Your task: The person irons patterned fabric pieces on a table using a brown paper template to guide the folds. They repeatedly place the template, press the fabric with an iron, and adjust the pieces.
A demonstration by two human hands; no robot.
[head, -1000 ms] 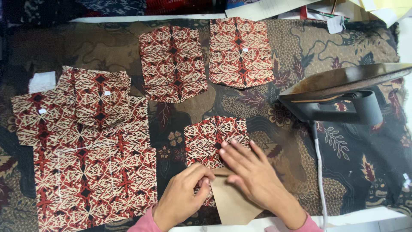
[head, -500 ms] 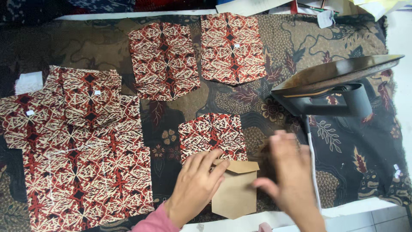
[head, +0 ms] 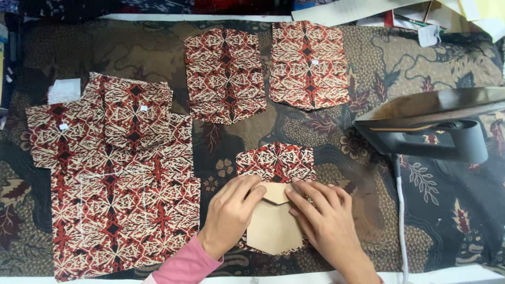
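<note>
A tan cardboard pocket template (head: pixel 273 226) lies on a small red, black and cream patterned fabric piece (head: pixel 275 161) near the table's front edge. My left hand (head: pixel 231 213) presses flat on the template's left side, fingers pointing toward its top flap. On the template's right side rests my right hand (head: pixel 322 218), its fingertips at the upper edge where the fabric meets the card. Neither hand grips anything; both are spread flat.
Two more pocket-shaped patterned pieces (head: pixel 225 74) (head: pixel 309 64) lie at the back. A large stack of the same fabric (head: pixel 113 181) covers the left. A dark iron (head: pixel 428 126) stands at the right, its white cord (head: pixel 401 221) running to the front edge. Papers sit at the back right.
My right hand has come back from the right, near the iron, onto the template's right side. The left hand has stayed on the template. The view has shifted slightly.
</note>
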